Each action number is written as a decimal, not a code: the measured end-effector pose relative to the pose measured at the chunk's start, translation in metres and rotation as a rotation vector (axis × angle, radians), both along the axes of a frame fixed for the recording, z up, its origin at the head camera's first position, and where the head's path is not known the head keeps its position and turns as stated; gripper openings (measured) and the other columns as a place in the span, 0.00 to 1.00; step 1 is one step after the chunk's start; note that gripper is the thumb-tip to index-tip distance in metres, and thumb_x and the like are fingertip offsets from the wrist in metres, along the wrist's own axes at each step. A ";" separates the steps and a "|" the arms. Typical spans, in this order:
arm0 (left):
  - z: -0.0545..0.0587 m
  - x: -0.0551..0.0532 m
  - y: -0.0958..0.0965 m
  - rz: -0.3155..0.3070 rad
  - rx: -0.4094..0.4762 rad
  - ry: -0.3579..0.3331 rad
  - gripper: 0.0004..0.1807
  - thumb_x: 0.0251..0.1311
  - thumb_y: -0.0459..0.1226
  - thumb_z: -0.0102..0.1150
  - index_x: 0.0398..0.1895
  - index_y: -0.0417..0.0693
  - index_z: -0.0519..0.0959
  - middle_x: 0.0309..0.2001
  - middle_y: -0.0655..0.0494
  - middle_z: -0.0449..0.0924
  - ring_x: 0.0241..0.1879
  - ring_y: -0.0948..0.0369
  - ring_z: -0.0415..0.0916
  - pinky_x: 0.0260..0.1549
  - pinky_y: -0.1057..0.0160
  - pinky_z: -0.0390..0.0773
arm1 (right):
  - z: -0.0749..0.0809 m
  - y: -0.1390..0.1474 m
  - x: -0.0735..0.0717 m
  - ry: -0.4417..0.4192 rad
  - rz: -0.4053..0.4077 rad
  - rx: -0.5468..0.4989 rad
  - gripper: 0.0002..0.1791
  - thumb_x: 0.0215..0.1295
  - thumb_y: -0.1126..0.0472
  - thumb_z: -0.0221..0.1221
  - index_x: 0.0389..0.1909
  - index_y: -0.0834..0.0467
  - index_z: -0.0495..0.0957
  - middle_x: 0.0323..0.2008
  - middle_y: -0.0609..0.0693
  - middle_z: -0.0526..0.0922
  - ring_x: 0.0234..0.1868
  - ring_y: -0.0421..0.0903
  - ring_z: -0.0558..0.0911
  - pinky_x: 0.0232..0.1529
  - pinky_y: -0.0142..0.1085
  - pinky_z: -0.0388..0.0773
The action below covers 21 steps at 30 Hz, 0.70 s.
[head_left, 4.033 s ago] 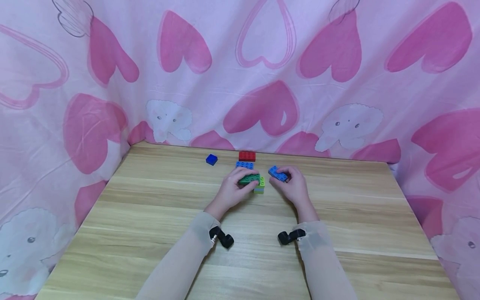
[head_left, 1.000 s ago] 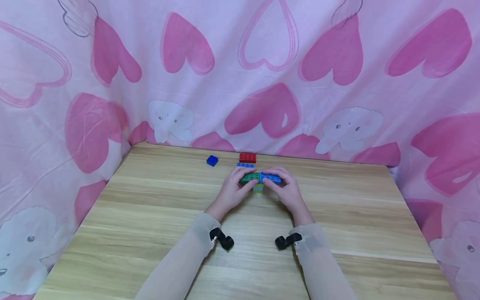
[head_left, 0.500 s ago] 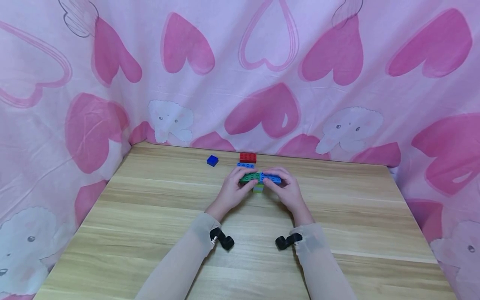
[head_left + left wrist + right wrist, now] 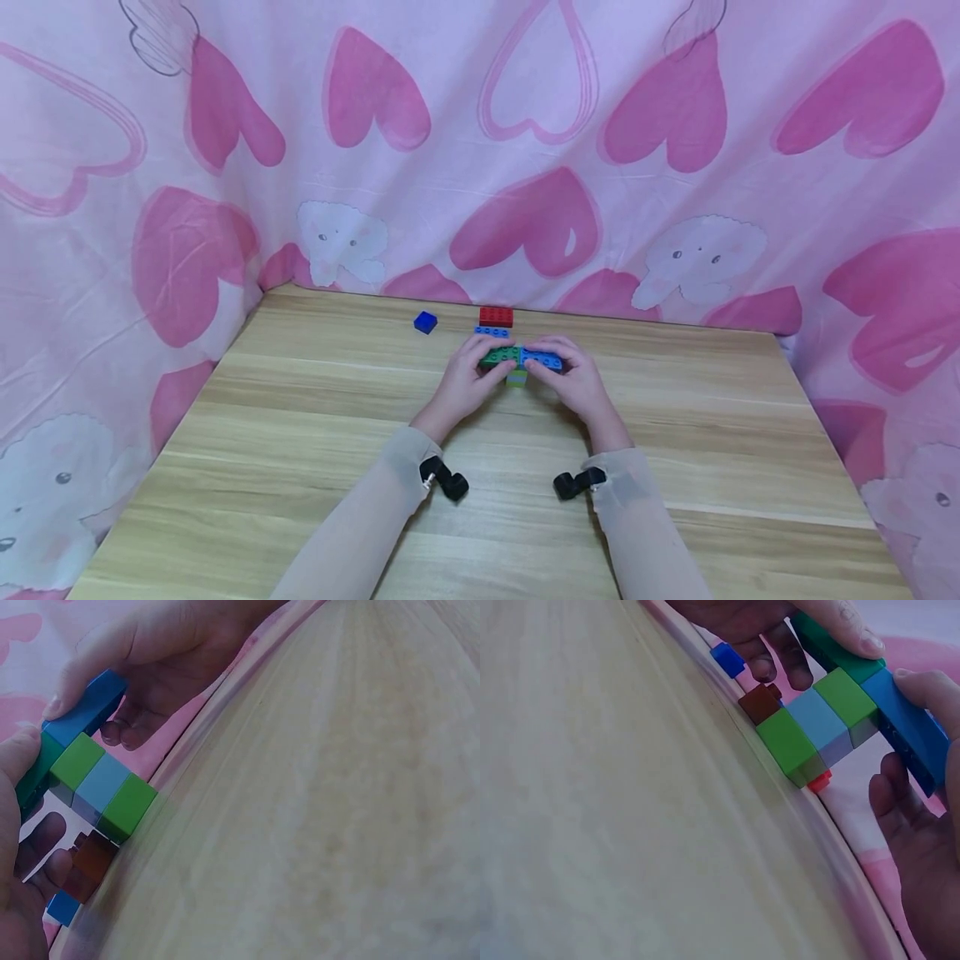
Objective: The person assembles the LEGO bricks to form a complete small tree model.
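Observation:
Mid-table in the head view stands a column of lime, light blue and lime bricks [image 4: 517, 379]. Across its top a green brick [image 4: 498, 357] and a blue brick [image 4: 547, 360] lie end to end, overhanging to either side. My left hand [image 4: 461, 383] grips the green brick, thumb in front and fingers behind. On the other side my right hand [image 4: 579, 385] holds the blue brick between thumb and fingers. The right wrist view shows the layered column [image 4: 817, 724] under both bricks, its foot on the table. Fingers hide parts of the two upper bricks.
Behind the hands lie a red brick [image 4: 496, 317] and another blue brick [image 4: 491, 332]. A small dark blue brick [image 4: 425, 322] sits farther left. A brown brick [image 4: 90, 864] shows near the column in the left wrist view. A pink heart-patterned curtain [image 4: 405, 217] borders the wooden table [image 4: 315, 433].
Four seconds ago my right hand held the blue brick tilted and apart, to the right. It has moved left, against the green brick on the column. During the last second both hands stay nearly still.

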<state>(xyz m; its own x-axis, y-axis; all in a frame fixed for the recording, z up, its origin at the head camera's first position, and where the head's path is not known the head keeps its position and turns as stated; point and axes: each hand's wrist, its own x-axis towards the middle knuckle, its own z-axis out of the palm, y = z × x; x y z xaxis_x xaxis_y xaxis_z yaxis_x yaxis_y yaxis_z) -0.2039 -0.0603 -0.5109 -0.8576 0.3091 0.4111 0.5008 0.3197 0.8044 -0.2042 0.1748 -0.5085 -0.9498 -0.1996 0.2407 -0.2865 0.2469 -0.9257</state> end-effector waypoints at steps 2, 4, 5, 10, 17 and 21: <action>-0.001 0.000 0.000 0.003 -0.001 0.003 0.20 0.77 0.40 0.67 0.67 0.43 0.83 0.62 0.52 0.81 0.61 0.56 0.79 0.63 0.53 0.81 | 0.002 0.001 -0.001 0.001 0.002 0.029 0.17 0.73 0.56 0.73 0.59 0.53 0.90 0.64 0.55 0.83 0.67 0.54 0.78 0.69 0.50 0.75; -0.001 0.000 0.000 0.004 -0.002 0.004 0.20 0.77 0.40 0.68 0.67 0.43 0.83 0.62 0.52 0.81 0.61 0.56 0.79 0.63 0.53 0.81 | 0.003 0.001 -0.001 -0.003 0.008 0.038 0.17 0.73 0.56 0.73 0.59 0.52 0.90 0.64 0.55 0.83 0.67 0.55 0.78 0.69 0.56 0.73; -0.002 -0.001 0.000 0.002 -0.002 0.003 0.20 0.77 0.40 0.67 0.67 0.43 0.83 0.62 0.52 0.81 0.62 0.56 0.79 0.64 0.53 0.81 | 0.003 0.001 -0.001 -0.007 0.011 0.036 0.17 0.73 0.56 0.73 0.59 0.52 0.90 0.64 0.55 0.83 0.67 0.55 0.78 0.69 0.57 0.73; -0.003 -0.001 0.000 -0.004 0.003 0.004 0.21 0.77 0.40 0.68 0.67 0.41 0.82 0.63 0.50 0.81 0.63 0.55 0.79 0.64 0.52 0.81 | -0.001 0.001 0.000 -0.058 0.030 -0.026 0.18 0.75 0.56 0.72 0.62 0.54 0.88 0.66 0.56 0.81 0.67 0.54 0.78 0.68 0.46 0.76; -0.003 0.001 0.001 -0.018 0.002 0.017 0.21 0.75 0.40 0.71 0.66 0.44 0.84 0.60 0.54 0.82 0.63 0.56 0.79 0.67 0.51 0.79 | -0.005 0.001 0.002 -0.187 0.048 -0.190 0.24 0.74 0.61 0.72 0.67 0.57 0.81 0.69 0.53 0.79 0.67 0.52 0.77 0.63 0.31 0.78; -0.002 0.002 0.001 -0.023 -0.003 0.006 0.20 0.75 0.41 0.71 0.66 0.46 0.85 0.60 0.55 0.83 0.62 0.57 0.80 0.67 0.51 0.78 | -0.004 0.003 0.003 -0.185 0.071 -0.193 0.24 0.69 0.65 0.75 0.64 0.61 0.82 0.67 0.58 0.81 0.64 0.55 0.79 0.61 0.34 0.80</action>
